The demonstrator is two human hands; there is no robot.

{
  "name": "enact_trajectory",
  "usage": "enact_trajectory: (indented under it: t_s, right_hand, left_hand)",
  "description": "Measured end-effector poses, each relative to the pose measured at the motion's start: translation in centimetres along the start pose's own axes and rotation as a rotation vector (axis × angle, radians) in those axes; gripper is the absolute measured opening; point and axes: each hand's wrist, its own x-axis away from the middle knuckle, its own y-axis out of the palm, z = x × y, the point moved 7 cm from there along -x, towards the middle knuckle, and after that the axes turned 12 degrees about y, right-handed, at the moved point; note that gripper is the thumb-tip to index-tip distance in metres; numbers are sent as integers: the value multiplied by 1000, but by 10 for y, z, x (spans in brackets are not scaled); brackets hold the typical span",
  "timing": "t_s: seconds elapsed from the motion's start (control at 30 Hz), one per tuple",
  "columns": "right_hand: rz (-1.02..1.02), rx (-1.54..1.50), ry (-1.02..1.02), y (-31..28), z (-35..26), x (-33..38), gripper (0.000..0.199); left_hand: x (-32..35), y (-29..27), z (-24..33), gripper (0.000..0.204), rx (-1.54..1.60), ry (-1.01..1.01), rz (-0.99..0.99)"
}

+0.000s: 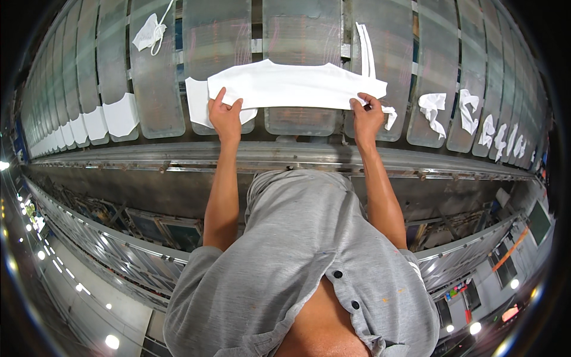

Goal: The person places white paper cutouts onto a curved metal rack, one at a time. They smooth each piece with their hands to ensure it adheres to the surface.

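Note:
A long white fabric piece (pixel 288 86) is stretched between my two hands, above the row of grey boards. At its lower left edge, my left hand (pixel 226 118) grips it with thumb and forefinger up on the cloth; the other fingers are mostly hidden. My right hand (pixel 369 119) pinches the lower right edge between thumb and bent fingers. Partly under the left end, another white fabric piece (pixel 197 102) lies flat on a board. Next to my right hand hangs a small crumpled white scrap (pixel 389 116), and a narrow white strip (pixel 365 50) lies beyond it.
Long grey boards (pixel 157 89) stand side by side along a metal rail (pixel 285 156). Flat white pieces (pixel 121 115) cover board ends at left; crumpled white pieces (pixel 434 113) lie on those at right. A white cloth bundle with a cord (pixel 148 34) lies farther back.

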Motion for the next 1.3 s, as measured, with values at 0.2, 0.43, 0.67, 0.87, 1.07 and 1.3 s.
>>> enact_trajectory:
  t_s: [0.2,0.43,0.67,0.87,1.07,1.3]
  right_hand:
    - [87,93,-159,-8,4,0,28]
    - [96,143,-161,-13,-2,10,29]
    - [99,148,-183,-15,0,21,29]
    - [107,146,-182,-15,1,23,29]
    - [97,156,-182,-15,2,24,29]
    - [94,142,-193,-15,4,25,28]
  left_hand:
    - [14,3,0,59,-32,19,-31]
    - [18,1,0,60,-93,36,-35]
    - [20,-2,5,60,-131,36,-34]
    - [21,-3,4,60,-123,27,-30]
    - [23,-4,-2,59,-145,43,-34]
    - [24,-5,1,59,-141,39,-39]
